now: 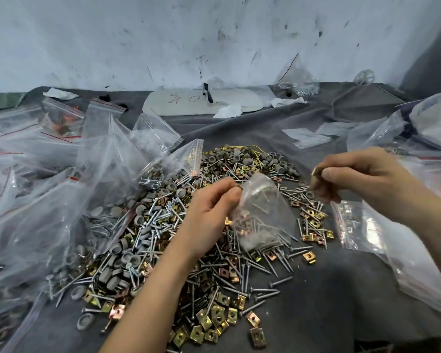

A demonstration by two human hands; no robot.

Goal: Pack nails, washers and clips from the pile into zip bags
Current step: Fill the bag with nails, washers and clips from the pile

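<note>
Two hands apart: left hand pinches the zip bag, right hand pinches a clip; dropping it needs an open mouth.

Ok, both in view. L grip: bare, nails cut short & plain, thumbnail clear to see. L forearm: bare too, right down to the bottom edge of the pic, slim at the wrist. R grip: same story, bare, knuckle creases sharp, fingertips a bit blurred. R forearm: bare as far as the right edge. Brownish strip in the low right corner, poss. clothing, can't tell.
</note>
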